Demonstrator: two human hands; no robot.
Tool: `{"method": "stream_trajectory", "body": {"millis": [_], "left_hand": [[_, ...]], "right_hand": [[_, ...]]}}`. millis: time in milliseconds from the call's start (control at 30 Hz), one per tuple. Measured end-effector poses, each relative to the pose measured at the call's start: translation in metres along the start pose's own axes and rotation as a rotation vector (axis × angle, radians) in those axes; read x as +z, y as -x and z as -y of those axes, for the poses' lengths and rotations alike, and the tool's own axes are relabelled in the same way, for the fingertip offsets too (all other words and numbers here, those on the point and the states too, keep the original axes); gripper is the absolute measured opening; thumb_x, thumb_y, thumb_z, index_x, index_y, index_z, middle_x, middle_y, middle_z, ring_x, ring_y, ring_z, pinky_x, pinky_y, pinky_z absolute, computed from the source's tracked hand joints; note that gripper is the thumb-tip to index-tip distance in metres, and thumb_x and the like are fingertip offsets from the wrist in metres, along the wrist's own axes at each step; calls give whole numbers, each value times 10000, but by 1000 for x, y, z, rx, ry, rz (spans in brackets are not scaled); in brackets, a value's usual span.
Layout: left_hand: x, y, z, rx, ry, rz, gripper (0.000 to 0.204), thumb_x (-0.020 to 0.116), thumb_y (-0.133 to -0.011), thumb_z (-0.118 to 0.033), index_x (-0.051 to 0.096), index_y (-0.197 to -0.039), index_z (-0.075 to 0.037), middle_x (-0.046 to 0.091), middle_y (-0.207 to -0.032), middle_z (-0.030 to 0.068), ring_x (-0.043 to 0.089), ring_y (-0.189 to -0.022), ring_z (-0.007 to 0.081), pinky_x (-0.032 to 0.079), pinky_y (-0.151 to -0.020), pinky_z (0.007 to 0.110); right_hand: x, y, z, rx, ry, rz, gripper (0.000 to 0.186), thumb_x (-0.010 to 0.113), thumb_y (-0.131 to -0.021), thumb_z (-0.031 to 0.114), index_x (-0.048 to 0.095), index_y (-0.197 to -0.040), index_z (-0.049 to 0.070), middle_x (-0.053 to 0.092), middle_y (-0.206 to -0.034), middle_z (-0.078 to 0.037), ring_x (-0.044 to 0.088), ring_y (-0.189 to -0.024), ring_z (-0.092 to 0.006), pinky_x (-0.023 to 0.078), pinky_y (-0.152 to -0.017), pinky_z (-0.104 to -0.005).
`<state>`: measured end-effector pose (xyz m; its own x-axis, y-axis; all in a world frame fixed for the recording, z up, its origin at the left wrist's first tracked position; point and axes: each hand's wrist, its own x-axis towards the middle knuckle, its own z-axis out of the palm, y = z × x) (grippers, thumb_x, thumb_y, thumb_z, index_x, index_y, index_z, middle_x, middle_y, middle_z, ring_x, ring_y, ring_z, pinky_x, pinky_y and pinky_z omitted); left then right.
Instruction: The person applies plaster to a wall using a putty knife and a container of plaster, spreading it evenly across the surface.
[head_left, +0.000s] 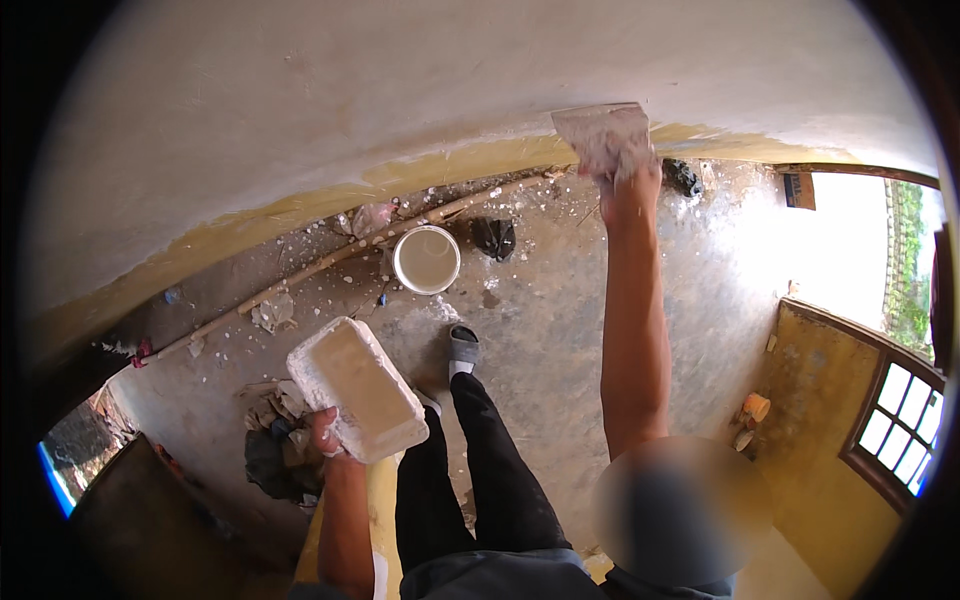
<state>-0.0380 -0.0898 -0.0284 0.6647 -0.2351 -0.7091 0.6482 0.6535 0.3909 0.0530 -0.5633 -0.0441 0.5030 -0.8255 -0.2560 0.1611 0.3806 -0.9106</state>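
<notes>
Dark shirt cloth (490, 578) sits at the lower edge, below the person's two bare hands. The left hand (326, 432) grips the near-left edge of a plaster-crusted rectangular tray (396, 442), its fingers partly hidden; the tray's long axis slants from far left to near right. The right hand (630, 188), closed about a caked, broad putty knife (598, 122), is well apart, ahead and right of the tray, the blade's far edge apparently against the pale wall (400, 80). Beyond the tray stands a white bucket (396, 262).
</notes>
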Motion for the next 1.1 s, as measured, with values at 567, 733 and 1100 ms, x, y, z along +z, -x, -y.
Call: {"method": "stream_trajectory", "body": {"millis": [567,733,1100], "left_hand": [[-62,6,-36,55,86,55,669,540,-670,-182,333,-1289,-36,447,-1227,134,443,-1114,314,344,-958,454],[-97,21,-58,92,89,71,664,543,-673,-183,339,-1288,-37,447,-1232,134,439,-1123,316,339,-963,458],[-187,39,-121,93,160,-34,653,551,-668,-180,362,-1277,-37,464,-1212,137,438,-1119,325,337,-962,457]], "right_hand": [[13,-28,-137,-431,259,-215,143,443,-848,156,493,-953,72,499,-756,-16,455,-611,-101,395,-574,-256],[97,56,-158,-545,495,-278,184,412,-789,75,486,-957,89,479,-712,-18,432,-587,-97,352,-497,-263],[216,217,-254,-343,484,134,248,503,-805,-26,532,-1043,39,568,-881,-86,539,-779,-183,451,-664,-322]]}}
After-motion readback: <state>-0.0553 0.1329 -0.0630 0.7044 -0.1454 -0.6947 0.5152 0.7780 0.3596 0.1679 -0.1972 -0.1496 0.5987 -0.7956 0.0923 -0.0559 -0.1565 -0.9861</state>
